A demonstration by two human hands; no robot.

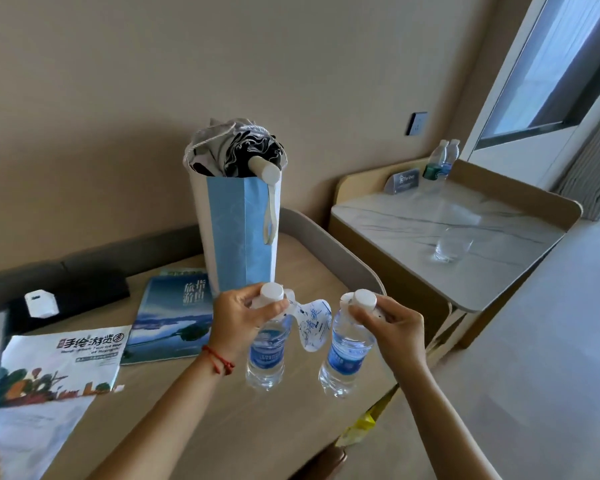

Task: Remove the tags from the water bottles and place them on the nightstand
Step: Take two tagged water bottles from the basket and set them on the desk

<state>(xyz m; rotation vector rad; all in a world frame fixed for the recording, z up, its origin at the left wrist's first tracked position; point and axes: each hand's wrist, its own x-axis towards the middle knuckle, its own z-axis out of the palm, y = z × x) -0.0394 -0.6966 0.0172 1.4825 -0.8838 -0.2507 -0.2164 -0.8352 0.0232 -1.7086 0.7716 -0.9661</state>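
Hands (238,318) (394,323) each grip a water bottle (267,344) (347,351) by the neck above the wooden surface (194,410), fingers curled round; the paper tag (312,323) hangs between them, nightstand (465,233) well apart, so removal looks unfinished.

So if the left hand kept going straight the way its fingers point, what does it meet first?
Probably the paper tag hanging between the bottles, then the right-hand bottle. The left hand points rightward; depth is uncertain.
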